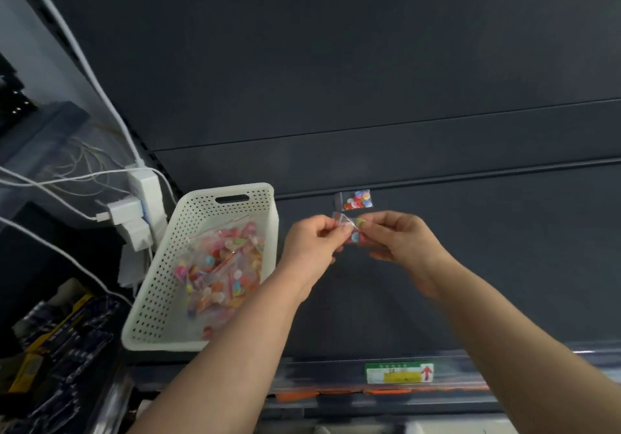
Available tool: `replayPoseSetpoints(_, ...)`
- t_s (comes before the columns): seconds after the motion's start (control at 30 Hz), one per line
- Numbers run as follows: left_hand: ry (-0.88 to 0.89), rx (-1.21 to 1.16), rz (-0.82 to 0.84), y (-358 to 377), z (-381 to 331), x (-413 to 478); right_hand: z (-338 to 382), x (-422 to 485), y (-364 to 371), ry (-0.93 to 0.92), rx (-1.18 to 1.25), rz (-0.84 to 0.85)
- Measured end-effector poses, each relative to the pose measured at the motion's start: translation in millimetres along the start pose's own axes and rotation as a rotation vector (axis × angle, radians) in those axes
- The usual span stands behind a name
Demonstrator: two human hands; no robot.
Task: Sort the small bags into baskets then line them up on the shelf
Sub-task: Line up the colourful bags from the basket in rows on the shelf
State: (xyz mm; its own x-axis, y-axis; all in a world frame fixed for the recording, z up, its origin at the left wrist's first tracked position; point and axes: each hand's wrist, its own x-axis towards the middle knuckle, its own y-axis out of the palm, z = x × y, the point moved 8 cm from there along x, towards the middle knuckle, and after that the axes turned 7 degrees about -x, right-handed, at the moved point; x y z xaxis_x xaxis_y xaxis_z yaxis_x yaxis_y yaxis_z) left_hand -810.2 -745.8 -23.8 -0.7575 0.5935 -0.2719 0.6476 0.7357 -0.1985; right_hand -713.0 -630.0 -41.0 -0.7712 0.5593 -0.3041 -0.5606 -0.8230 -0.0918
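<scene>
While you hold the small bag [349, 230] up between both hands over the middle of the shelf [470, 265], it hangs clear of the dark surface, nearer the back edge than the front. Your left hand [311, 240] pinches its left end with thumb and curled fingers, and your right hand [403, 238] pinches the right end the same way. Both forearms reach in from the front edge. The bag is clear plastic, crumpled between your fingertips, with a red strip at one end and small round pieces in yellow, blue and red inside.

Just behind it, a second bag [357, 200] of the same kind lies flat on the shelf against the back edge, its coloured discs bunched to the right.

To your left, near the shelf's left end, stands the white perforated basket [161, 299], with a handle slot in its far wall. It holds a loose heap of bags [221, 272], clear ones with red strips and mixed coloured pieces, piled mostly toward the right wall.

Past the basket's left wall, white power adapters [141, 198] and cables hang beside the shelf's end. On the front edge, a green and yellow price label [400, 372] sits in the rail.
</scene>
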Motion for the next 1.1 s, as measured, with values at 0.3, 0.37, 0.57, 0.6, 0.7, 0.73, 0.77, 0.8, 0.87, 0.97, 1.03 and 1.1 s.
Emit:
replayPoseSetpoints(0.3,-0.061,-0.050,-0.008,33,4,7,-18,-5,-46,0.063,0.147,-0.206)
replayPoseSetpoints(0.37,-0.092,-0.092,-0.026,34,7,9,-20,-3,-45,0.079,0.208,-0.134)
replayPoseSetpoints(0.57,-0.187,-0.143,-0.025,39,25,16,-24,6,-50,0.074,0.158,-0.096)
replayPoseSetpoints(0.6,-0.195,-0.137,-0.044,38,29,17,-26,8,-49,0.083,0.145,-0.081)
replayPoseSetpoints(0.7,-0.203,-0.095,-0.114,33,36,25,-31,17,-43,0.108,0.030,-0.026)
replayPoseSetpoints(0.73,-0.205,-0.089,-0.133,31,39,30,-30,22,-44,0.106,-0.018,-0.050)
replayPoseSetpoints(0.77,-0.206,-0.080,-0.147,29,40,35,-29,29,-46,0.100,-0.063,-0.094)
replayPoseSetpoints(0.8,-0.204,-0.071,-0.156,28,41,41,-28,37,-49,0.093,-0.109,-0.145)
replayPoseSetpoints(0.87,-0.197,-0.054,-0.187,25,40,56,-24,55,-53,0.071,-0.207,-0.232)
replayPoseSetpoints(0.97,-0.161,0.025,-0.264,20,39,82,-20,80,-52,0.039,-0.293,-0.304)
replayPoseSetpoints(1.03,-0.128,0.106,-0.310,18,37,96,-17,91,-52,0.014,-0.345,-0.344)
replayPoseSetpoints(1.1,-0.104,0.221,-0.324,17,35,105,-15,96,-52,-0.005,-0.374,-0.373)
